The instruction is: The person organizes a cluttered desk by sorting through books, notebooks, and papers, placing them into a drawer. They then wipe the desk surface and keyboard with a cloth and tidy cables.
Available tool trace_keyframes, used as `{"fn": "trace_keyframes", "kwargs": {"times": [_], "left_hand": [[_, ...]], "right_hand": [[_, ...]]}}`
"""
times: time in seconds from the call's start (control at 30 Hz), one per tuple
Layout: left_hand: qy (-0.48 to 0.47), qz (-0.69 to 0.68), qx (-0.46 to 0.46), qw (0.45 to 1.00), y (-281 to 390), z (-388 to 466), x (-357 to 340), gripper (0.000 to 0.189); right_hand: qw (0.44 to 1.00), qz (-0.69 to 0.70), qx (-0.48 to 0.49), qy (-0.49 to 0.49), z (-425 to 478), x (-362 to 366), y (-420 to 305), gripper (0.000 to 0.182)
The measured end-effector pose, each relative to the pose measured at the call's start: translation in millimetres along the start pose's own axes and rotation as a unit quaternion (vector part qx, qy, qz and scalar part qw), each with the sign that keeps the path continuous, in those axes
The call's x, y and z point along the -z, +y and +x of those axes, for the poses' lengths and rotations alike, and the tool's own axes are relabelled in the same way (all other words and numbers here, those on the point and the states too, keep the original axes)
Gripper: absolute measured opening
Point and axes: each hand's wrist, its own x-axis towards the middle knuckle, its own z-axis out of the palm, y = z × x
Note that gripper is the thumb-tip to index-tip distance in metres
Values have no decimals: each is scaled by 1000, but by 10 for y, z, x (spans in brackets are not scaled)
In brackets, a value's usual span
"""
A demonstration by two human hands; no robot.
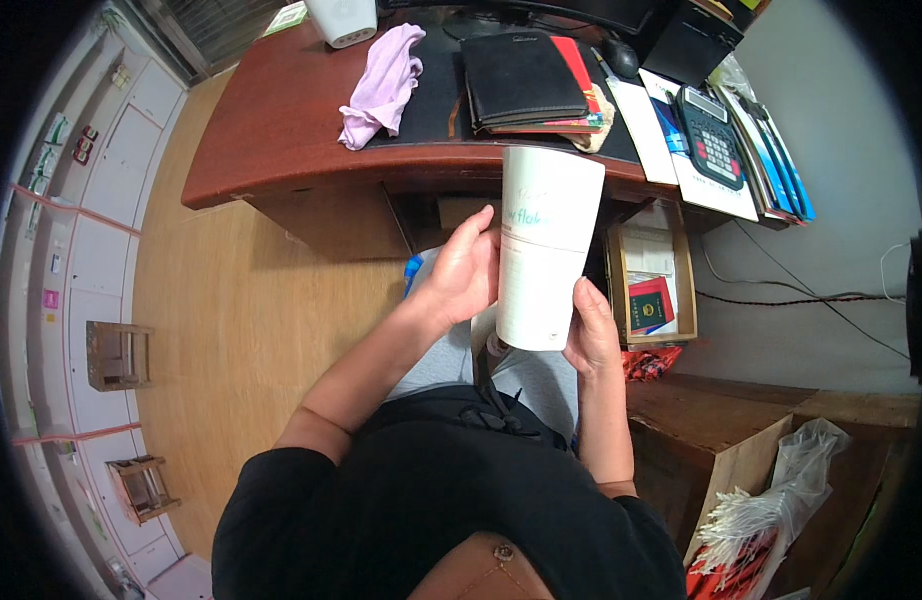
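Observation:
Between my two hands, above my lap, is a white booklet or folded sheaf of paper point(549, 255) with a crease across it and faint green writing. My left hand point(468, 262) holds its left edge, thumb pointing up. Lower on the right edge, my right hand point(594, 326) grips it, with the fingers hidden behind the paper. Beyond it on the desk lie a black leather-like notebook point(524, 79) on red papers, and a crumpled lilac cloth point(382, 86).
The reddish wooden desk point(281, 142) carries a calculator point(708, 139), a computer mouse point(620, 58) and folders. An open drawer point(687, 277) with small booklets juts out at right. Cables run along the wall. Wooden stools point(119, 356) stand at far left.

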Motion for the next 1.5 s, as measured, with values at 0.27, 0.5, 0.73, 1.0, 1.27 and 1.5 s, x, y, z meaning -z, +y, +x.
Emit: {"fn": "trace_keyframes", "kwargs": {"times": [0.27, 0.5, 0.73, 1.0, 1.27, 1.5], "left_hand": [[21, 176, -73, 982, -125, -123, 203, 56], [-203, -23, -143, 968, -226, -146, 822, 54], [-219, -76, -117, 966, -224, -147, 863, 54], [18, -32, -92, 995, -175, -262, 475, 52], [43, -10, -78, 996, -148, -243, 385, 50], [97, 33, -40, 994, -100, -190, 322, 48]], "right_hand": [[994, 95, -35, -32, -23, 75, 87, 44], [986, 141, -38, -80, -13, 112, 70, 36], [993, 109, -34, -39, -41, 166, 114, 36], [993, 105, -43, -23, -42, 96, 46, 34], [994, 71, -49, 65, -60, -160, -30, 29], [997, 60, -35, 12, -18, 56, -3, 29]]}}
